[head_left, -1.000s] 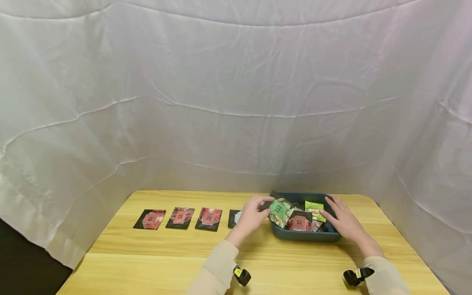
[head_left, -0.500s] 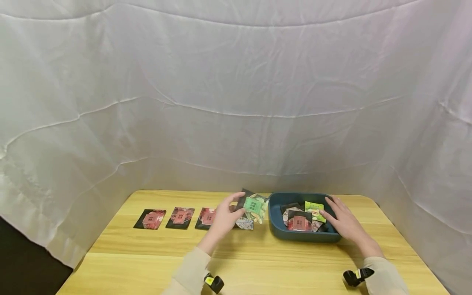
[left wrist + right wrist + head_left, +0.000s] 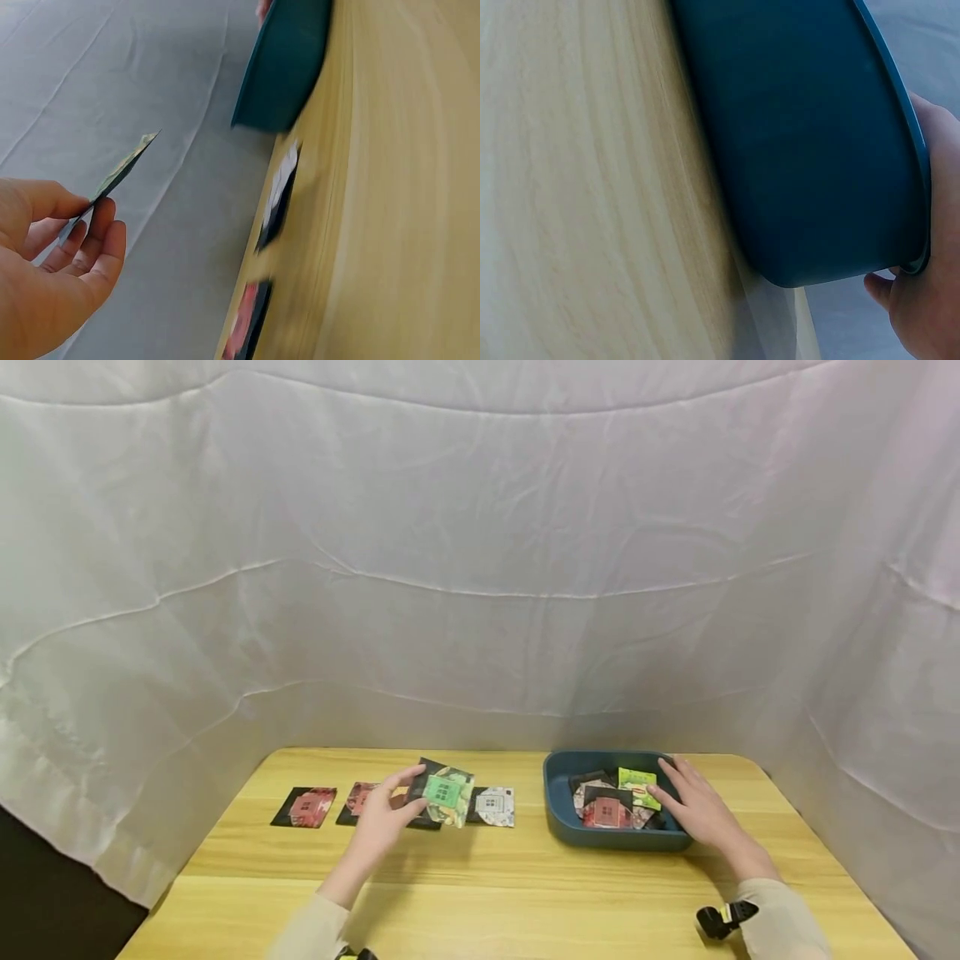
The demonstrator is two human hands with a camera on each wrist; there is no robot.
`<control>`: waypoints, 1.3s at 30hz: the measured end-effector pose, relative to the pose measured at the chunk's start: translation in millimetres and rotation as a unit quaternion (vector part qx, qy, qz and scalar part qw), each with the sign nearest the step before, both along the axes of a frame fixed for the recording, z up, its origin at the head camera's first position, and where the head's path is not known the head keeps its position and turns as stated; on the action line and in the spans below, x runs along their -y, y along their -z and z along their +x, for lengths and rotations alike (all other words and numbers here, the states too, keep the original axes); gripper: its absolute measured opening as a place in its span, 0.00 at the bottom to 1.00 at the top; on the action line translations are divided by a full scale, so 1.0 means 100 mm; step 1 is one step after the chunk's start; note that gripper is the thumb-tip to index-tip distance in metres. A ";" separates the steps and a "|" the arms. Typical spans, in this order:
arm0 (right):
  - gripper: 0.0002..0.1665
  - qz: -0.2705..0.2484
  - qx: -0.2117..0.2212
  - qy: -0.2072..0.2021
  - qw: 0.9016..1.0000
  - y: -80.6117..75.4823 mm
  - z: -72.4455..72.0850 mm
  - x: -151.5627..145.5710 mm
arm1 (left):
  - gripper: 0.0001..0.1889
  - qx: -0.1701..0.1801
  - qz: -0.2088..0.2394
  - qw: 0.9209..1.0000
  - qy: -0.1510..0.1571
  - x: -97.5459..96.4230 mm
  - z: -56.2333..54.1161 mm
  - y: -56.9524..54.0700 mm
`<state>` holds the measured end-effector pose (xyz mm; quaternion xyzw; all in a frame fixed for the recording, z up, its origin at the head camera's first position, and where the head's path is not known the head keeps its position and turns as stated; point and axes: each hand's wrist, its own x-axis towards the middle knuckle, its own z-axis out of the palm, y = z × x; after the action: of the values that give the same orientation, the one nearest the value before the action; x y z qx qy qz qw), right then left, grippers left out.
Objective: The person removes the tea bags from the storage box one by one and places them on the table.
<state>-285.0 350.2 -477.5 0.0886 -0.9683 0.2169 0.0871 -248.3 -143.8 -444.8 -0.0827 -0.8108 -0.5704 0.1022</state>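
Note:
My left hand point(image 3: 382, 818) pinches a tea bag sachet point(image 3: 445, 792), black with a green label, between thumb and fingers. In the left wrist view this sachet point(image 3: 124, 171) shows almost edge-on, raised off the table. Below and behind it lies a row of sachets: a red-and-black one point(image 3: 304, 807) at the left end, two more red ones partly hidden by the hand, and a white-and-black one point(image 3: 493, 807) at the right. My right hand point(image 3: 697, 806) holds the right rim of a dark blue bin point(image 3: 558, 827), thumb over the inside.
Inside the bin are a yellow-green sachet point(image 3: 637, 787), a red-and-black sachet point(image 3: 607, 810) and others partly covered. The wooden table point(image 3: 525, 902) reaches back to a grey curtain point(image 3: 480, 652), which also hangs along both sides.
My left hand has lifted the green-labelled sachet out of the bin and carried it left, over the row. The white sachet is uncovered again. My right hand stays at the bin.

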 end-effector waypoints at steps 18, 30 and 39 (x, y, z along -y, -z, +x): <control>0.46 0.002 -0.003 -0.001 1.000 0.03 -0.04 0.01 | 0.25 0.076 -0.071 0.992 -0.065 1.26 0.35 0.19; 0.46 0.001 -0.001 0.000 1.000 0.04 -0.04 -0.01 | 0.26 0.185 -0.059 0.980 -0.046 1.88 0.47 0.29; 0.46 0.000 0.000 0.001 1.000 0.02 -0.02 -0.01 | 0.25 0.220 -0.144 0.963 -0.066 2.15 0.44 0.38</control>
<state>-287.3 351.2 -480.0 0.0882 -0.9683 0.2167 0.0877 -204.2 -359.0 -482.8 0.0847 -0.8907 -0.4434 -0.0539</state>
